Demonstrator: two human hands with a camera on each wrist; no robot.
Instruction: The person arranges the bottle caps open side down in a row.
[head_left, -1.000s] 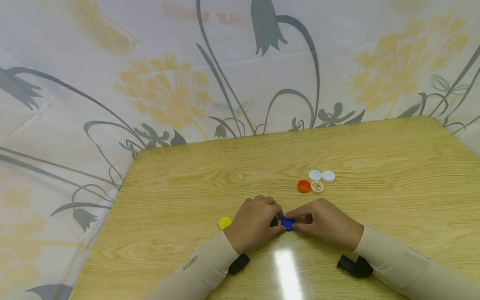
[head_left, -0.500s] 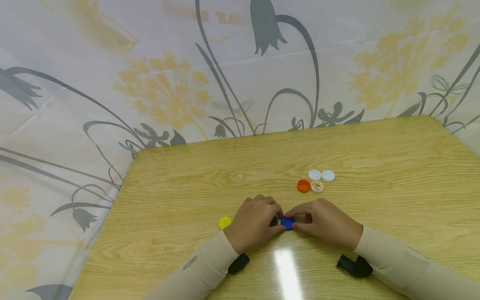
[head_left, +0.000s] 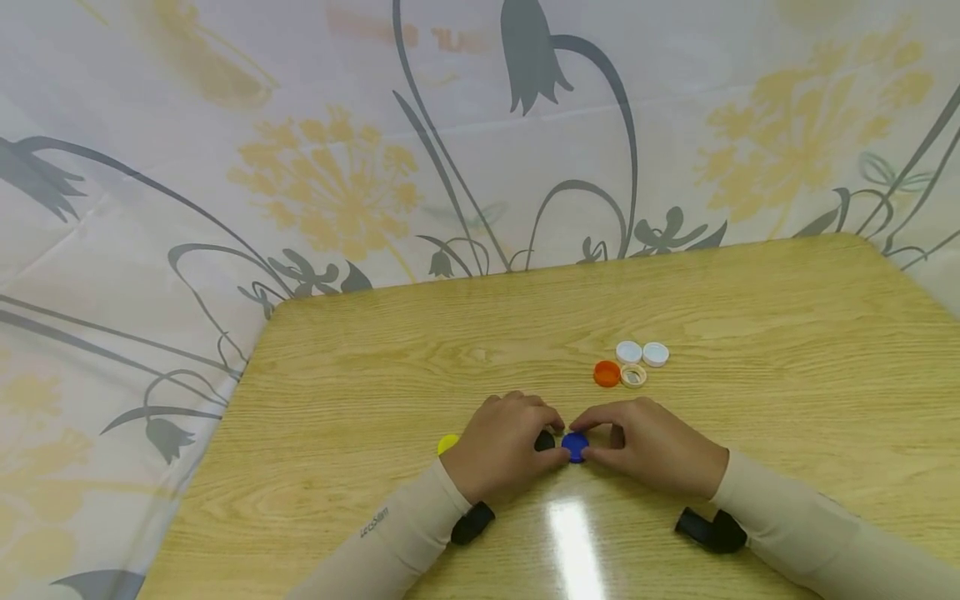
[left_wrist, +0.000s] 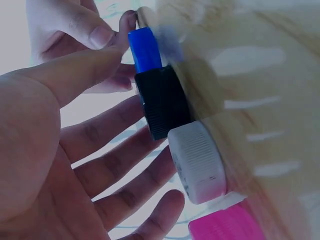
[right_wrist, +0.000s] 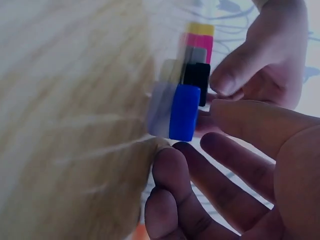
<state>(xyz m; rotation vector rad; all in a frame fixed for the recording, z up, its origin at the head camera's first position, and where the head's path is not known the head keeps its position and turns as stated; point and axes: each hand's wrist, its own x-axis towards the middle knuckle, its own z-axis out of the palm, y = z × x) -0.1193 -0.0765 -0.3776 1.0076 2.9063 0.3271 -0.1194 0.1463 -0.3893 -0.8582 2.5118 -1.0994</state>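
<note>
A blue bottle cap (head_left: 575,447) lies on the table at the right end of a row of caps. Left of it sits a black cap (head_left: 544,441), partly behind my left hand (head_left: 504,446). A white cap (left_wrist: 197,162) and a pink cap (left_wrist: 227,225) continue the row in the left wrist view, with a yellow cap (head_left: 447,444) at the far end. My left fingers are spread over the row, the thumb close to the blue cap. The right hand (head_left: 652,444) has thumb and fingers parted around the blue cap's right side, without gripping it.
Farther back on the wooden table (head_left: 420,350) lie two white caps (head_left: 629,352), an orange cap (head_left: 607,373) and a cream ring-like cap (head_left: 633,376), grouped together. A flower-printed curtain (head_left: 465,125) hangs behind the table edge.
The fingers of both hands have loosened around the blue cap and moved slightly apart. My left hand has drawn a little to the left, showing more of the black cap.
</note>
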